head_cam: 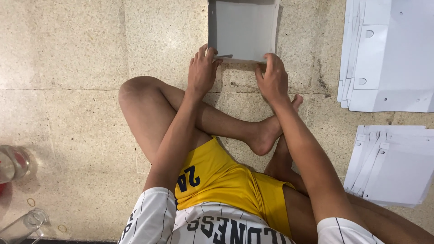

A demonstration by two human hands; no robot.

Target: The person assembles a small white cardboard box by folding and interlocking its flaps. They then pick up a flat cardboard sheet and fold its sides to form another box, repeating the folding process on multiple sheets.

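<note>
A grey and white cardboard box (243,27), folded into an open tray shape, lies on the stone floor in front of my crossed legs. My left hand (202,70) presses on its near left corner, fingers bent over the edge. At the near right corner, my right hand (272,79) rests with its fingers on the box's near edge. Both hands touch the box's front wall. I sit cross-legged on the floor in yellow shorts, my bare foot just below the right hand.
A stack of flat white cardboard blanks (391,54) lies at the upper right, and a second, smaller stack (393,165) at the right. A clear glass jar (11,165) and a clear plastic container (22,226) sit at the lower left on the speckled floor (68,68).
</note>
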